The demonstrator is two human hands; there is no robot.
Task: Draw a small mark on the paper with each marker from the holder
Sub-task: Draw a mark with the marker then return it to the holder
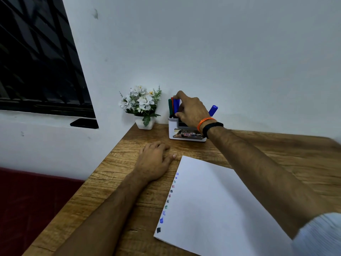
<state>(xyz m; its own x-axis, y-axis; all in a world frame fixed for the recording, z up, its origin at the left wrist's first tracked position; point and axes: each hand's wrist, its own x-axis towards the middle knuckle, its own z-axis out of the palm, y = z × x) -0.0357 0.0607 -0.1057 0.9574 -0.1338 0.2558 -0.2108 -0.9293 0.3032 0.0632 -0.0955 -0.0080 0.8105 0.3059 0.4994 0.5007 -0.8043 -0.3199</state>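
A white marker holder [186, 133] stands on the wooden table near the wall. Green, red and blue markers stick up from its left slot. My right hand [191, 111] reaches over the holder and pinches the blue marker [176, 106] between thumb and fingers. Another blue marker [213, 110] leans out behind my wrist. The white paper [212, 204] lies in front, with a column of several small coloured marks [170, 195] along its left edge. My left hand [155, 161] rests palm down on the table, left of the paper's top corner, holding nothing.
A small white pot of artificial white flowers [143, 106] stands left of the holder against the wall. The wooden table [114, 182] has its left edge beside a dark red surface [31, 200]. A dark barred window [36, 58] is at upper left.
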